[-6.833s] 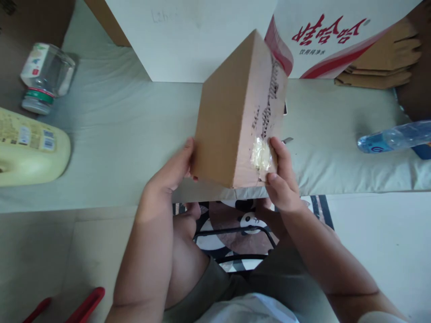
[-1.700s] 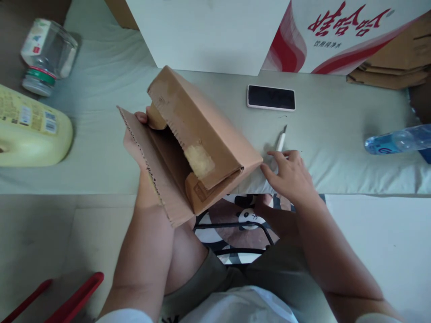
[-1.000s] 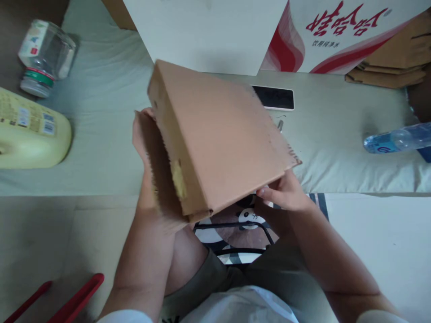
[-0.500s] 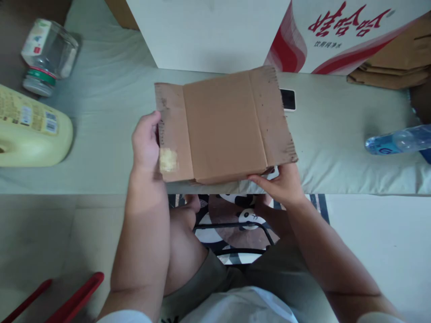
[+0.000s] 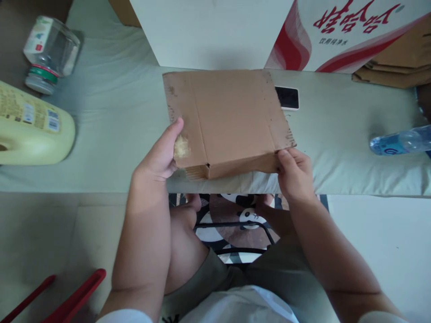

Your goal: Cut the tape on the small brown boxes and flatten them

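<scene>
A brown cardboard box (image 5: 232,112), creased and torn along its side edges, is held between both hands above the front of the cloth-covered surface (image 5: 107,130). My left hand (image 5: 163,150) grips its left flap, thumb on top beside a pale tape patch (image 5: 182,146); the other fingers are hidden underneath. At the near right corner, my right hand (image 5: 295,172) pinches the cardboard between thumb and bent fingers. The near side panel (image 5: 242,166) folds downward from the top face. Just past the box's right edge lies a phone (image 5: 288,98), partly covered by the cardboard.
A large white and red carton (image 5: 212,36) stands behind. Folded cardboard (image 5: 393,72) and a blue-labelled water bottle (image 5: 400,141) are at right. To the left are a clear jar (image 5: 50,54) and a yellow jug (image 5: 37,128). Red handles (image 5: 81,296) show at lower left.
My right hand has shifted from under the near right flap to pinching the corner. My left thumb has moved onto the left flap's top. The flaps lie flatter, and the near panel now shows.
</scene>
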